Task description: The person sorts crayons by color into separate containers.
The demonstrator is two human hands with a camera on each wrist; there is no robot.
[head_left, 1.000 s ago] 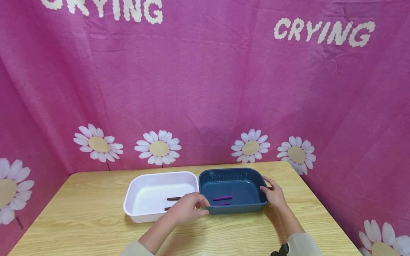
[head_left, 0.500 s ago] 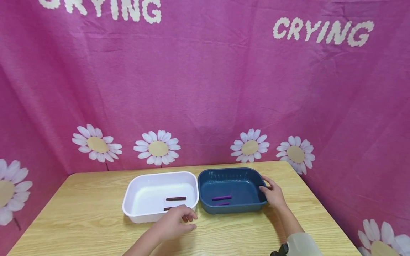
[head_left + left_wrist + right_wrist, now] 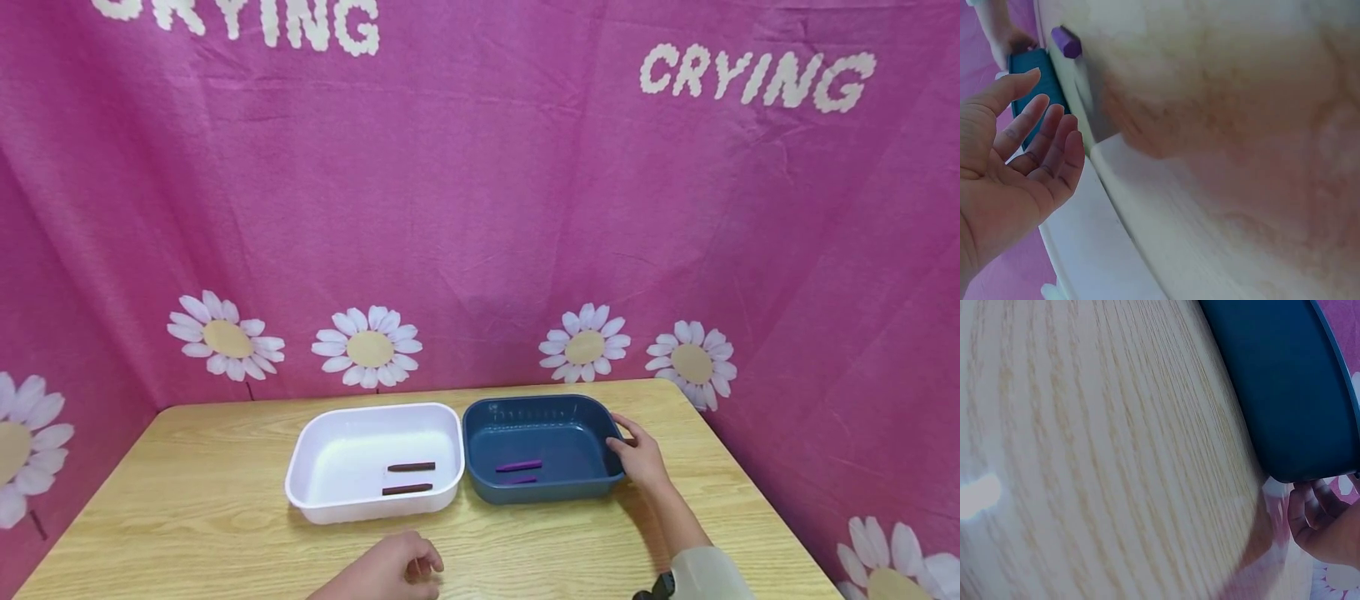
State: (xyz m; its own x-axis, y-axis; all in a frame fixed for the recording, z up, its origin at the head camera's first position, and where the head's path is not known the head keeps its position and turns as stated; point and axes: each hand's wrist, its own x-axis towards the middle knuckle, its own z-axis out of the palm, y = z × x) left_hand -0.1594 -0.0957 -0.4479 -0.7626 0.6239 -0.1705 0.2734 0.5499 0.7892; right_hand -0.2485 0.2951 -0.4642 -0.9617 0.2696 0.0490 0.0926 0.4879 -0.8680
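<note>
My left hand (image 3: 397, 571) is low over the table, in front of the white basin. Its fingers are loosely bent, and in the left wrist view the palm (image 3: 1007, 187) shows nothing held. My right hand (image 3: 639, 454) grips the right end of the dark blue basin (image 3: 551, 492), thumb over the rim and fingers outside. Two purple crayons (image 3: 519, 466) lie in the blue basin. Two dark brown crayons (image 3: 407, 489) lie in the white basin (image 3: 330, 510), near its right side. The left wrist view shows the end of a purple stick (image 3: 1066, 41) beyond my fingers.
Both basins stand side by side on the wooden table (image 3: 187, 492), their near ends together. A pink curtain (image 3: 480, 208) with daisies and white lettering hangs behind and along the sides. A black device (image 3: 654, 587) sits at my right sleeve.
My left hand has drawn back from the blue basin's near left corner, down and left toward me, uncovering the brown crayons. My right hand keeps its hold on the blue basin.
</note>
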